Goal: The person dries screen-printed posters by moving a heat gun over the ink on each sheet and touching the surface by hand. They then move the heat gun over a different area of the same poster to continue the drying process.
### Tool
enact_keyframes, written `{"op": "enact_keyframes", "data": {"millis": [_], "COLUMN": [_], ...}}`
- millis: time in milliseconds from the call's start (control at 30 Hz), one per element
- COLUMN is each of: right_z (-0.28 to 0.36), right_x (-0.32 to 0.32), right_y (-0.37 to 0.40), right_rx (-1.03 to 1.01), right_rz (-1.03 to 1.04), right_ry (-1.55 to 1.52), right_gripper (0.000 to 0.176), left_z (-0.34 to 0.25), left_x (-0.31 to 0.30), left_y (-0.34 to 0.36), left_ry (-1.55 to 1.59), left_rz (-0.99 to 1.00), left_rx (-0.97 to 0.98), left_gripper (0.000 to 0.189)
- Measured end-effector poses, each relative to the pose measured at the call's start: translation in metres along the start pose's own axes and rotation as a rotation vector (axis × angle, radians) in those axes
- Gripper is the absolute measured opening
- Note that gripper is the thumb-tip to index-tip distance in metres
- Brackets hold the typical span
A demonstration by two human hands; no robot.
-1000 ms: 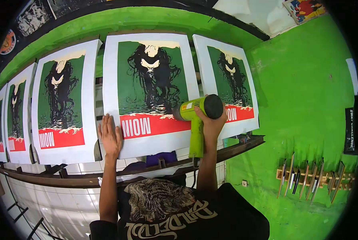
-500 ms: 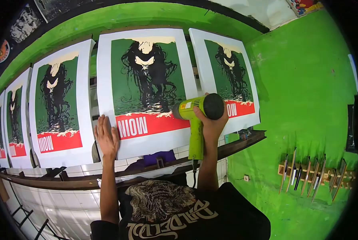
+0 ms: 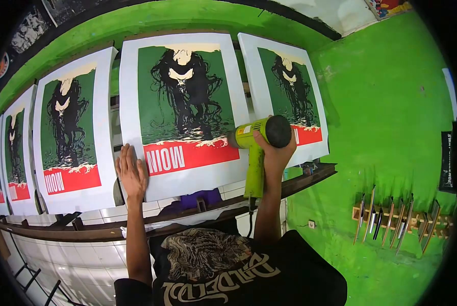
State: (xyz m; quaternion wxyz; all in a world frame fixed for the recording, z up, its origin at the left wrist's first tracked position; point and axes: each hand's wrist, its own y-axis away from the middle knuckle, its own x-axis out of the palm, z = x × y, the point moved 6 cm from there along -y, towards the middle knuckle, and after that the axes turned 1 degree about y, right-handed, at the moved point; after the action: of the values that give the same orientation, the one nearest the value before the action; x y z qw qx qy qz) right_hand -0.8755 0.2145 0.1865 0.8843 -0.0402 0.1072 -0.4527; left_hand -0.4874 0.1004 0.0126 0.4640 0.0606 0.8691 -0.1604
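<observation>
Middle poster (image 3: 182,102), a white sheet with a green, black and red print, stands leaning on the wooden ledge (image 3: 310,176) near its right end, between the left poster (image 3: 70,127) and the right poster (image 3: 284,97) of the same print. Lime-green heat gun (image 3: 256,140) is in front of the middle poster's lower right corner, its nozzle pointing left at the red band, and the right hand (image 3: 275,155) has its fingers closed around the handle. Left hand (image 3: 131,173) lies flat, fingers stretched open, on the poster's lower left corner, touching the white border.
</observation>
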Motion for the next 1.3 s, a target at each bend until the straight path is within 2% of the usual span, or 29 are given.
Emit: {"op": "enact_keyframes", "data": {"millis": [67,133,167,267,367,600,700,800,900,967,1067,1300], "right_z": [-0.003,-0.005,-0.002,-0.002,-0.002,0.000,-0.004,-0.002,-0.008,-0.005,-0.003,-0.002], "right_x": [-0.003,-0.008,-0.007,-0.009,-0.009,-0.008,-0.009,-0.004,-0.004,0.001,0.003,0.006], "right_y": [-0.001,-0.006,-0.006,-0.010,-0.014,-0.019,-0.023,-0.023,-0.024,-0.024,-0.023,-0.021], "right_rx": [-0.061,-0.056,0.066,-0.042,-0.007,-0.029,0.024,-0.080,0.018,-0.138,-0.028,-0.076], "right_rz": [-0.010,-0.025,-0.026,-0.062,-0.063,-0.081,-0.057,-0.080,-0.051,-0.074,-0.025,-0.041], "right_ry": [0.104,0.051,-0.096,0.073,-0.020,0.032,-0.001,0.026,-0.078,0.049,-0.040,0.013], "right_gripper": [0.056,0.058,0.059,0.058,0.056,0.054,0.054,0.054,0.055,0.056,0.057,0.057], "left_z": [0.000,0.001,0.001,0.000,-0.003,0.001,0.000,-0.001,-0.001,-0.002,-0.002,0.000], "left_x": [0.000,0.000,0.000,-0.002,-0.002,-0.001,-0.001,-0.002,-0.002,-0.003,-0.002,-0.002], "left_y": [0.000,0.000,0.000,0.000,-0.001,0.000,0.000,0.000,0.000,0.000,-0.001,0.000], "left_ry": [0.013,0.023,0.030,0.036,0.016,0.022,0.027,0.033,0.039,0.041,0.036,0.028], "left_rz": [-0.002,-0.010,-0.012,-0.009,-0.013,0.016,0.008,0.000,-0.013,-0.012,-0.006,0.010], "left_rx": [-0.004,-0.015,-0.011,-0.006,0.001,-0.015,-0.008,0.002,0.014,0.009,-0.002,-0.012], "left_gripper": [0.050,0.050,0.049,0.049,0.049,0.051,0.051,0.052,0.051,0.051,0.051,0.050]}}
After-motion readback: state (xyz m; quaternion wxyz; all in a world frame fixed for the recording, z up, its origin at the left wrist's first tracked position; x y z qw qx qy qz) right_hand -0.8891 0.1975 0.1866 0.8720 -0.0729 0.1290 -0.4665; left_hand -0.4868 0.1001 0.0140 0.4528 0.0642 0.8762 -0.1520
